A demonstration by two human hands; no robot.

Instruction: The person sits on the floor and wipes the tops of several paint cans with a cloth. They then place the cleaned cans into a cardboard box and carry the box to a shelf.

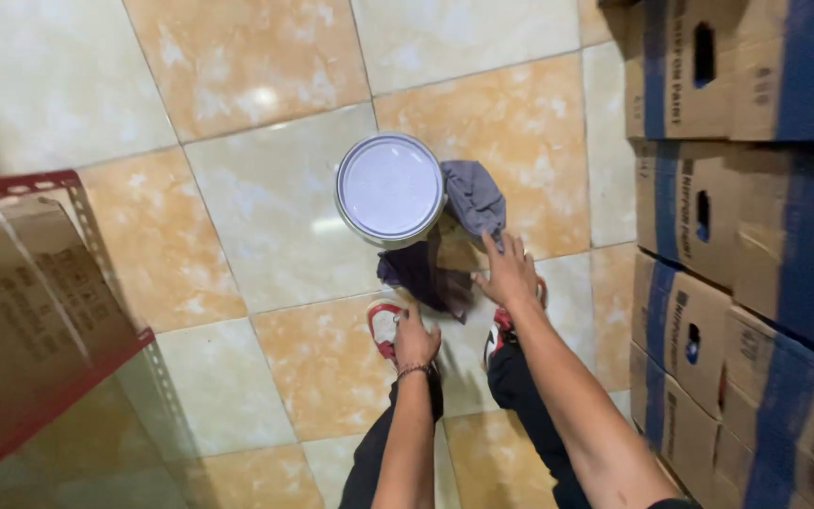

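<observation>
right hand (509, 273): reaching down and forward, fingers spread and loosely open, fingertips on the edge of a crumpled cloth (454, 240). pinching or just touching? cannot tell from this angle.

left hand (415, 341): lower and nearer the body, fingers curled under, back of the hand toward the camera. holds nothing that shows; it hangs over the left shoe (383, 325) (red and white, toe only visible). a thin bracelet (414, 371) sits at the wrist.

cloth: grey at the top, dark purple-brown lower down, heaped on the floor (266, 207) just ahead of the right hand's fingertips. it lies against the right side of a round metal can (390, 188) and runs partly under it.

can: upright, pale lid on, ahead and to the left of the right hand, straight ahead of the left hand, apart from both.

around: stacked cardboard boxes (746, 188) with blue stripes close to the right of the right arm. left of the left hand, well apart, a red perforated metal shelf frame (96, 245) with a cardboard box (21, 302) on it. floor is glossy cream and orange tile.
</observation>
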